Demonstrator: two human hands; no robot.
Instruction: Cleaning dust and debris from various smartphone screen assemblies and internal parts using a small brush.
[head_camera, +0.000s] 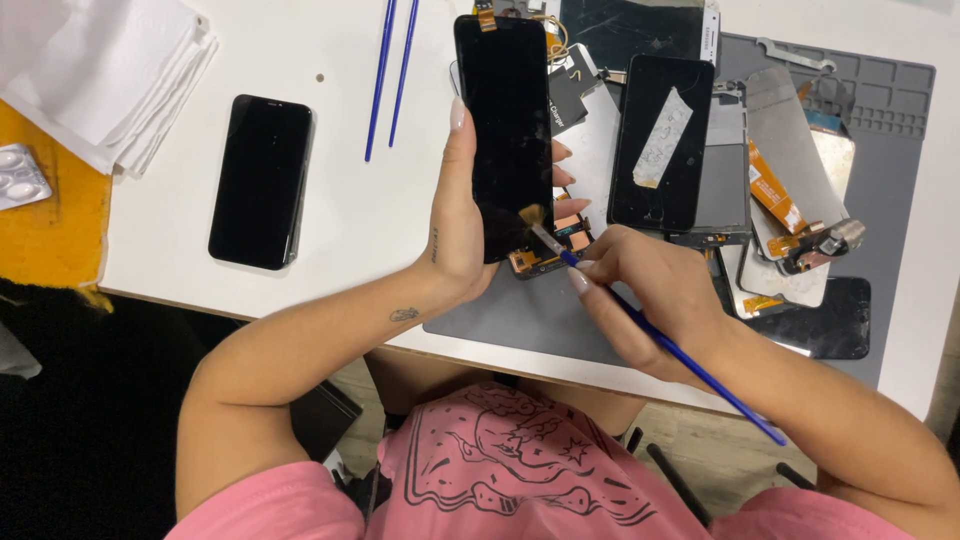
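Now my left hand (462, 235) is clamped around a black phone screen (505, 130). My right hand (640, 305) pinches a blue brush (680, 362), its bristles touching the screen's lower edge.

Upright black phone screen (505, 130), blue brush (660, 340)

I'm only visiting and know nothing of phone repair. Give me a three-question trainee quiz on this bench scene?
1. True or false: the left hand holds the black phone screen upright.
2. What does the right hand hold: A a screwdriver, B a blue-handled brush, C tweezers?
3. Where does the brush tip touch?

Key: 1 true. 2 B. 3 The screen's lower edge, by its copper flex cable.
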